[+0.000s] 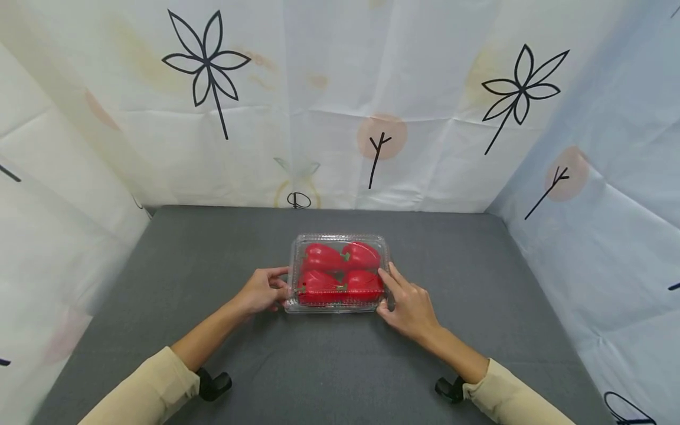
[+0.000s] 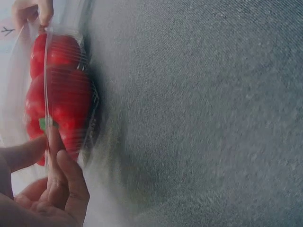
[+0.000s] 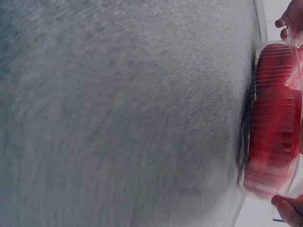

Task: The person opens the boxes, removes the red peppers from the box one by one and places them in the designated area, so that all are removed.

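Note:
A clear plastic clamshell box (image 1: 340, 308) sits on the grey cloth, its lid down. Several red bell peppers (image 1: 323, 257) with green stems show through the lid. On the box's left side, my left hand (image 1: 262, 291) pinches the rim between thumb and fingers, which the left wrist view shows close up beside a pepper (image 2: 61, 97). My right hand (image 1: 410, 306) holds the right side near the front corner, thumb at the front and fingers along the side edge. Only its fingertips (image 3: 289, 210) appear in the right wrist view, at the rim.
Grey cloth covers the table (image 1: 340, 366) around the box. A white curtain (image 1: 329, 106) with leaf and tree prints stands behind it, and more printed cloth (image 1: 611, 236) hangs at both sides. Dark straps (image 1: 213, 385) sit at the wrists by the beige sleeves.

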Demonstrator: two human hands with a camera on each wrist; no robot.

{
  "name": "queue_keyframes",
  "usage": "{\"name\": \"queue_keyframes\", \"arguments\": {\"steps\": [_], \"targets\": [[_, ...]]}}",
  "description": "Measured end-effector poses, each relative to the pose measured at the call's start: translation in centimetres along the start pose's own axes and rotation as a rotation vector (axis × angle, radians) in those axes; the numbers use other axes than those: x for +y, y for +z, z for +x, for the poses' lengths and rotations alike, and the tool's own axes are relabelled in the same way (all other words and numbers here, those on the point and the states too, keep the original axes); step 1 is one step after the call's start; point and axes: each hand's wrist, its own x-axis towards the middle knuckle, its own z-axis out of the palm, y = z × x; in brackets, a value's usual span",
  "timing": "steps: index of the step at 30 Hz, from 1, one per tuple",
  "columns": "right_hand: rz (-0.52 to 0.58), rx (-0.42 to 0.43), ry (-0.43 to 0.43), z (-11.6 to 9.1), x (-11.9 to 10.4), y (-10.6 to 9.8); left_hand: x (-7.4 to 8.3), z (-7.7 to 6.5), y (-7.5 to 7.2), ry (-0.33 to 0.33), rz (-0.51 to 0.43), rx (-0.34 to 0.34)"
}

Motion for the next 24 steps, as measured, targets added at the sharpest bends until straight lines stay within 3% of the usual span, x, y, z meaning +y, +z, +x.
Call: {"name": "queue_keyframes", "arguments": {"steps": [7,24], "targets": [[-0.053,0.037,-0.073,-0.06,-0.05,-0.22,0.17,0.01,-0.48,0.008,0.007,0.003],[-0.058,0.061,-0.066,0.03,0.43,-0.83,0.14,0.20,-0.63,-0.038,-0.011,-0.061]]}}
